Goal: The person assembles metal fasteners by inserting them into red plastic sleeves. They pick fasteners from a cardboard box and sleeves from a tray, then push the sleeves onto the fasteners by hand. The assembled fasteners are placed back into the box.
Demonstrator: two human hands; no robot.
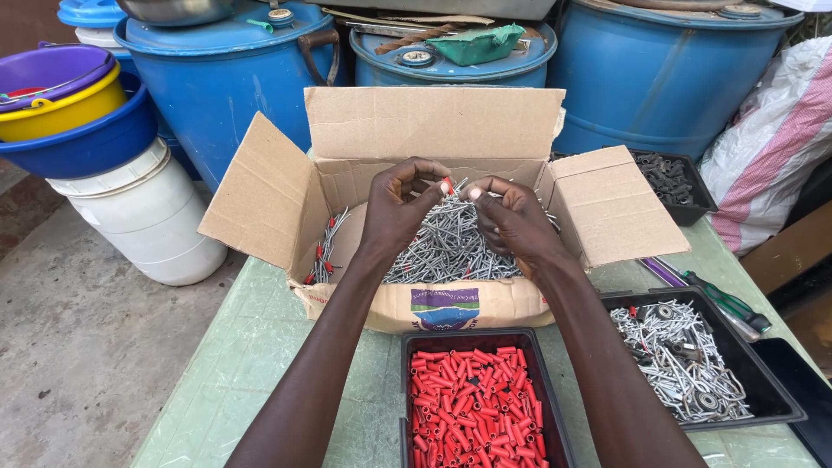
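My left hand (400, 206) and my right hand (513, 217) meet over an open cardboard box (277, 195) full of silver metal pins (446, 251). The left fingertips pinch a small red plastic sleeve (448, 185). The right fingertips pinch a thin silver pin (482, 192) close beside it; whether sleeve and pin touch is hard to tell. A few pins with red sleeves on them (322, 256) lie at the box's left side. In front of the box sits a black tray (530, 347) packed with loose red sleeves (472, 403).
A second black tray (763, 381) at right holds silver pins and washers; a third (698, 191) behind it holds dark parts. A green-handled screwdriver (724, 302) lies beside them. Blue drums (225, 78), stacked basins (69, 113), a white bucket (143, 217) and a sack (771, 139) surround the green table (234, 373).
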